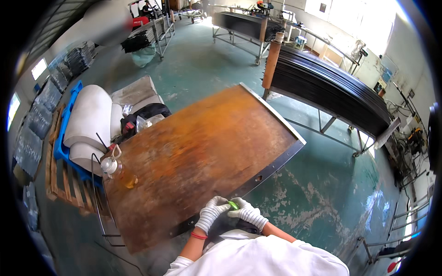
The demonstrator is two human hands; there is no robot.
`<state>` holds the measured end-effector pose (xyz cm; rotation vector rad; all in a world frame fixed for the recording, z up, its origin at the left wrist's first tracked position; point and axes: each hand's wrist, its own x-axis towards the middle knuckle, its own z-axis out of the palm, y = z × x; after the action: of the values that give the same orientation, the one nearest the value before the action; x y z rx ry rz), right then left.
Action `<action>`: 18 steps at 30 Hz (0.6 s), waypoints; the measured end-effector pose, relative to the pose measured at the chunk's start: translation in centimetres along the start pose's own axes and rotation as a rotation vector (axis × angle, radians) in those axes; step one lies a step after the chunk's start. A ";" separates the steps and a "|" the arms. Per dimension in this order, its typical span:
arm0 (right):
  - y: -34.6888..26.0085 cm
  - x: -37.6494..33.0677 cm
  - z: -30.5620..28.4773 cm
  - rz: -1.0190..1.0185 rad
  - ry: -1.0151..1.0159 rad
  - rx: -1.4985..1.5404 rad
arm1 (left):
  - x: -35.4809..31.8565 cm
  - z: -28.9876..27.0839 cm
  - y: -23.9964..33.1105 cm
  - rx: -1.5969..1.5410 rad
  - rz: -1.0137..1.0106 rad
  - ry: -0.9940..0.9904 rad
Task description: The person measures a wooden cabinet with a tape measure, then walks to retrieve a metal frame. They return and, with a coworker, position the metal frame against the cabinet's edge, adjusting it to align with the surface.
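Observation:
My left hand [213, 211] and my right hand [247, 213], both in white knitted gloves, meet over the near edge of a worn, rust-brown table [184, 138]. Between their fingertips is a small bright green object [234, 205]; its kind is too small to make out. Fingers of both hands are closed on it, the left from one side and the right from the other. A red band [199, 236] circles my left wrist. On the table's left end stands a clear jug [120, 174] with a white lid and some yellowish liquid.
A dark metal strip with holes [258, 177] runs along the table's near edge. Large pale rolls [90, 115] lie in a blue tray on a wooden pallet at the left. Beyond the table, a wheeled rack [322, 87] carries a stack of long black strips.

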<state>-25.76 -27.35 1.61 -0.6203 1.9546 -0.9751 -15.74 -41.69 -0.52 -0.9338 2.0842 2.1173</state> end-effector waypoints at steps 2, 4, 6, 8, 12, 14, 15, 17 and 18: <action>-2.7 -1.3 -0.4 0.007 -0.052 -0.097 | -0.8 -0.5 -0.1 0.136 -0.019 0.035; -2.1 -0.8 -0.1 -0.032 -0.069 -0.163 | -1.3 -0.7 -0.7 0.012 -0.001 -0.007; -1.7 -0.4 0.3 -0.051 -0.094 -0.202 | -1.7 -1.0 -1.5 -0.098 -0.007 -0.019; -1.5 -0.2 0.6 -0.048 -0.124 -0.213 | -1.5 -1.0 -2.7 -0.145 -0.075 -0.030; -2.2 -0.8 0.3 -0.017 -0.175 -0.258 | -2.3 -1.1 -2.8 -0.270 -0.094 -0.059; -2.7 -0.9 -0.1 -0.027 -0.197 -0.256 | -2.7 -1.1 -2.4 -0.337 -0.106 -0.039; -2.7 -1.2 -0.3 -0.024 -0.207 -0.254 | -3.1 -0.7 -2.4 -0.380 -0.107 -0.031; -2.7 -0.5 -0.4 -0.066 -0.221 -0.241 | -3.3 -0.8 -1.9 -0.423 -0.030 0.009; -3.0 -0.4 -0.4 -0.097 -0.204 -0.283 | -3.8 -0.7 -1.8 -0.436 0.025 0.046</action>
<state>-25.70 -28.63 4.35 -0.9443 1.9062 -0.6665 -11.58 -40.67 -0.46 -0.9998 1.6847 2.6458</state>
